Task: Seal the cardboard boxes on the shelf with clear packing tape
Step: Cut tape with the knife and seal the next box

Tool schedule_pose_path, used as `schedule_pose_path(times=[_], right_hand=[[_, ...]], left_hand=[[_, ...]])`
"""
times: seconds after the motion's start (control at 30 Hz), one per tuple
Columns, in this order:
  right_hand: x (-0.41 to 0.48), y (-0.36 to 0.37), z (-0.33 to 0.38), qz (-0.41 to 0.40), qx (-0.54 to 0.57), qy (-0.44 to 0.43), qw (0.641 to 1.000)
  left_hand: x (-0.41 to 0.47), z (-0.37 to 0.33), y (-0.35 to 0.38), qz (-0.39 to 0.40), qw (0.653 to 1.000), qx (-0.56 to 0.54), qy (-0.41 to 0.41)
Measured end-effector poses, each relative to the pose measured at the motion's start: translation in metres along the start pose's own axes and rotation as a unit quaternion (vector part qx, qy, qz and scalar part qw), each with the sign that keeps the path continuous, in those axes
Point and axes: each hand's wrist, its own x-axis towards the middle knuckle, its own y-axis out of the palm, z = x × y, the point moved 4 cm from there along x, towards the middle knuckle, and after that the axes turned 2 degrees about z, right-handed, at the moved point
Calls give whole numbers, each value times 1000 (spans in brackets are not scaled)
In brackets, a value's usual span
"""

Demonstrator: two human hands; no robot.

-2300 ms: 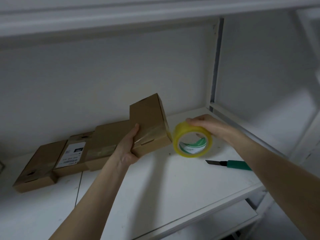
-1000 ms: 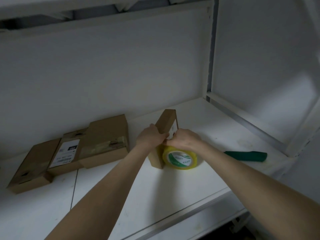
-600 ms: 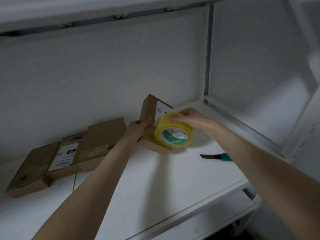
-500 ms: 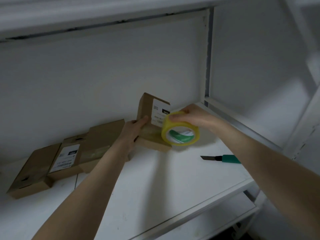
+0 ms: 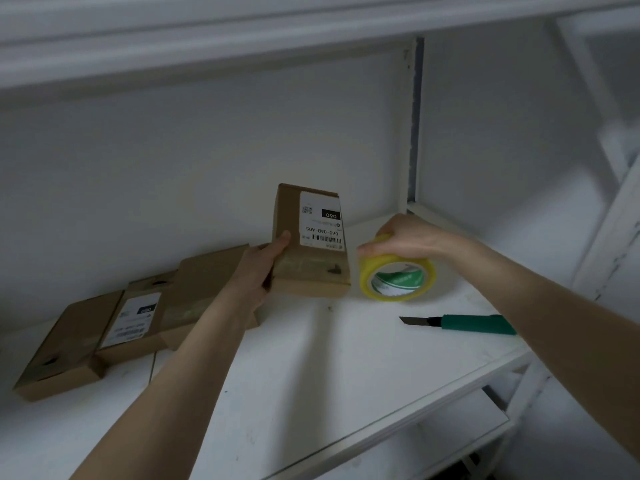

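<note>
Left hand (image 5: pixel 258 271) around cardboard box (image 5: pixel 289 223), right hand (image 5: pixel 410 237) atop tape ring (image 5: pixel 365 280) (glossy)

White shelf (image 5: pixel 311 375), with a seam (image 5: pixel 151 368) running front to back at left. Bore three flat cardboard boxes in a row along the left rear: plain left box (image 5: pixel 65 344), labelled middle box (image 5: pixel 133 322), plain right box (image 5: pixel 204 289), edges touching or overlapping. Bore a utility knife (image 5: pixel 460 323) at right, green handle, blade out, pointing left. Near the back, tilted box (image 5: pixel 308 268) and tape roll (image 5: pixel 394 265) just beside each other, low over the board; could not tell contact with it.
</note>
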Motion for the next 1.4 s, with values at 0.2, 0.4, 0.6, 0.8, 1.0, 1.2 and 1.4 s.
schedule_pose_path(times=[0.2,0.4,0.6,0.8,1.0,1.2,1.4], right_hand=[[-2,11,2,38,-18,3,999],[2,15,-1,45,-59,10,997],[10,32,-10,45,-10,17,999],[11,37,-13,6,54,37,998],[13,38,3,-5,-51,45,998],[8,33,-4,18,70,25,997],[-3,20,-15,30,305,-2,952]], left_hand=[[-2,5,0,13,998,-39,-42],[-4,1,-2,13,999,-29,-44],[-7,6,-3,67,995,-28,-75],[-14,25,-7,44,992,-19,-116],[-12,36,4,-57,993,23,-98],[-14,33,3,-65,995,26,-66],[-16,28,-2,-64,989,-43,-123]])
